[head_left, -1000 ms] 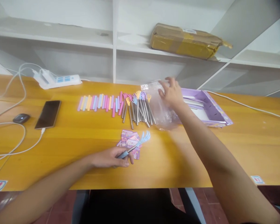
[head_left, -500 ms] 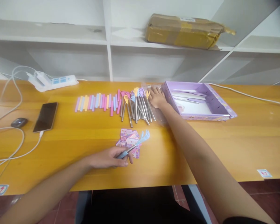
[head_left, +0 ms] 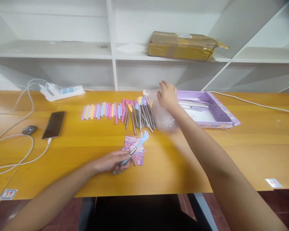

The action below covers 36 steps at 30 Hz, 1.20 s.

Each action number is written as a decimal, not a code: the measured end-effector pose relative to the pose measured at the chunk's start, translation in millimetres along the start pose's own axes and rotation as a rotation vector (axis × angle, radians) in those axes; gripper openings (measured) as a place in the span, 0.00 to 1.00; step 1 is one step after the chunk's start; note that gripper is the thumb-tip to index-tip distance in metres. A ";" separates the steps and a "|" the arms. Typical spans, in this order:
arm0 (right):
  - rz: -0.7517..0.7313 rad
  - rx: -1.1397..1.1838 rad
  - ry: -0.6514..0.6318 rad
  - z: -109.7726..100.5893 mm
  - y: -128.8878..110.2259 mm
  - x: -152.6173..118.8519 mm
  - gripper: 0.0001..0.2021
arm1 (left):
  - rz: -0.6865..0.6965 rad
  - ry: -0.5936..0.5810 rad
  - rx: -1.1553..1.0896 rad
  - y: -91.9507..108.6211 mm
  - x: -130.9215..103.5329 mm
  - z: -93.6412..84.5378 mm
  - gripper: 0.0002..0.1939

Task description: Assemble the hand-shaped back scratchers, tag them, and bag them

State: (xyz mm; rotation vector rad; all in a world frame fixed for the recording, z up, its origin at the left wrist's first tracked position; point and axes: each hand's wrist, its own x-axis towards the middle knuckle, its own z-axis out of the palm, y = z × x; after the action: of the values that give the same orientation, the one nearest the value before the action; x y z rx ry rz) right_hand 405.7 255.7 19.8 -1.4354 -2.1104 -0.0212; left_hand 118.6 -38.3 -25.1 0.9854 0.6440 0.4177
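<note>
My left hand (head_left: pixel 118 162) is closed around the light blue handle of a back scratcher (head_left: pixel 142 138), its blue hand-shaped head pointing up and right. Beneath that head lie small pink and purple printed cards (head_left: pixel 139 159) in a loose stack. My right hand (head_left: pixel 168 95) is over a clear plastic bag (head_left: pixel 162 117), fingers curved and apart; whether they touch the film is hard to see. Left of the bag sits a cluster of metal back scratcher rods (head_left: pixel 140 117) with yellow, pink, blue and purple hand-shaped heads. Beside them is a row of coloured tubes (head_left: pixel 102 110).
A purple box tray (head_left: pixel 227 125) with flat white and lilac pieces stands at the right. To the left are a phone (head_left: pixel 54 125), a mouse (head_left: pixel 29 130), white cables and a power strip (head_left: pixel 65 93). A taped carton (head_left: pixel 180 46) rests on the shelf behind.
My right hand has risen off the table by the bag, its fingers more curled, and more of the bag shows. The back scratcher has tilted more upright in my left hand. The view has shifted.
</note>
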 end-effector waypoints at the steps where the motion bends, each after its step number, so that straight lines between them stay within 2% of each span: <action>1: 0.001 0.135 0.065 -9.8 -9.7 -9.9 0.24 | 0.011 -0.002 -0.020 0.7 0.2 0.5 0.29; 3: 0.048 0.514 0.077 -25.1 -31.2 -42.2 0.12 | 0.038 -0.009 -0.023 2.5 -0.1 1.4 0.29; 4: 0.093 0.730 -0.005 -30.2 -42.4 -63.7 0.08 | 0.048 -0.006 -0.001 3.3 -0.5 1.8 0.28; 6: 0.119 1.092 -0.293 -35.8 -64.2 -111.8 0.09 | 0.085 0.031 0.090 3.9 -1.6 2.7 0.28; 8: 0.099 1.306 -0.584 -37.1 -83.8 -157.9 0.14 | 0.144 0.113 0.244 2.7 -2.4 3.7 0.27; 11: 0.045 1.383 -0.985 -36.3 -107.8 -206.2 0.18 | 0.203 0.270 0.542 -2.3 -2.5 5.4 0.20; 12: 0.020 1.365 -1.052 -36.1 -114.2 -215.6 0.19 | 0.193 0.324 0.653 -4.4 -2.2 6.2 0.17; 14: -0.015 1.314 -1.049 -36.4 -124.9 -226.3 0.19 | 0.153 0.403 0.875 -8.4 -1.4 8.2 0.13; 17: 0.048 1.293 -0.906 -37.1 -135.7 -232.0 0.21 | 0.108 0.403 1.109 -12.2 -0.7 12.4 0.11; 19: 0.135 1.320 -0.884 -37.1 -140.2 -235.3 0.22 | 0.153 0.362 1.213 -13.2 -1.0 14.6 0.16; 24: 0.386 1.518 -0.924 -35.2 -147.5 -248.8 0.26 | 0.456 0.341 1.510 -15.3 -4.9 12.4 0.20; 26: 0.482 1.617 -0.943 -34.6 -150.9 -253.1 0.30 | 0.479 0.340 1.582 -15.5 -7.5 11.5 0.22; 28: 0.559 1.700 -0.928 -35.5 -154.6 -255.1 0.35 | 0.439 0.339 1.623 -14.8 -10.3 12.5 0.24; 31: 0.638 1.757 -0.965 -41.6 -159.0 -254.9 0.37 | 0.439 0.346 1.730 -12.5 -14.0 16.5 0.23; 34: 0.686 1.801 -1.008 -52.0 -160.9 -254.1 0.38 | 0.660 0.369 1.942 -8.4 -15.5 23.2 0.19; 36: 0.707 1.826 -0.991 -58.8 -161.0 -255.2 0.38 | 0.829 0.429 2.050 -4.1 -15.2 29.6 0.15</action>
State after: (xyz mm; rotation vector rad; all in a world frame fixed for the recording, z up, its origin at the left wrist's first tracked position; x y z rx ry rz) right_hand 358.7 -47.3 -2.5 -0.7225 -0.9122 2.4446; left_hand 127.3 -68.0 -12.4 3.2358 0.9605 0.6433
